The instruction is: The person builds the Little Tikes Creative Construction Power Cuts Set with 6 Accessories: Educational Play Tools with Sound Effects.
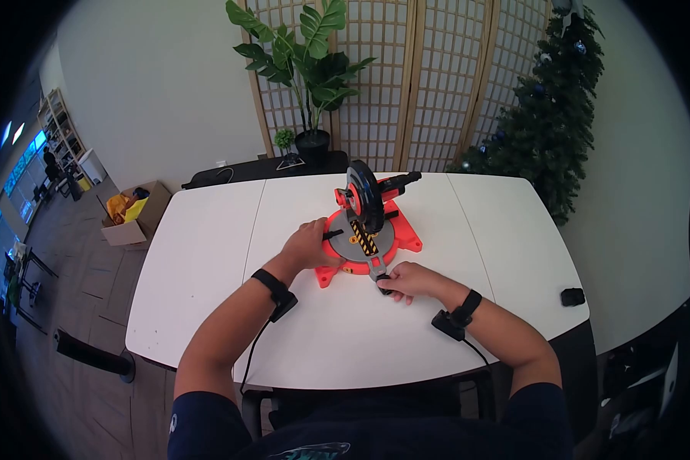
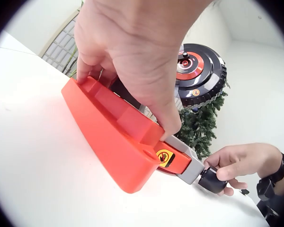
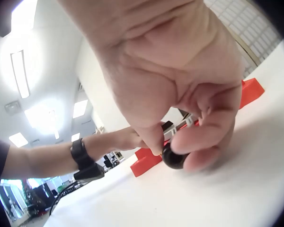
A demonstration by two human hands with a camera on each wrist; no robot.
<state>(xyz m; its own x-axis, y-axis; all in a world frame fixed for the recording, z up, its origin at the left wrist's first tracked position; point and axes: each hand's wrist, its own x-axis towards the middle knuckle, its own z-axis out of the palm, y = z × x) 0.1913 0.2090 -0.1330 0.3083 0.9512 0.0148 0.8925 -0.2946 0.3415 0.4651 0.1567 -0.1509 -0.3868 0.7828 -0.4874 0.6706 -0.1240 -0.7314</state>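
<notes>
A miter saw (image 1: pixel 366 239) with an orange-red base, a grey round turntable and a black blade guard stands on the white table. My left hand (image 1: pixel 305 245) grips the left side of its base (image 2: pixel 109 137), the thumb toward the front and the fingers toward the back. At the front of the saw, my right hand (image 1: pixel 409 282) pinches the black knob (image 2: pixel 212 179) at the end of the grey turntable arm (image 1: pixel 377 267). The right thumb and curled fingers partly cover this knob in the right wrist view. A black-and-yellow striped strip (image 1: pixel 363 238) runs across the turntable.
On the white table (image 1: pixel 207 307), a small black object (image 1: pixel 572 297) lies near the right edge. A potted plant (image 1: pixel 312 142) and a lattice screen (image 1: pixel 391 92) stand behind, with a decorated tree (image 1: pixel 544 115) at the back right. A cardboard box (image 1: pixel 142 218) sits on the floor at left.
</notes>
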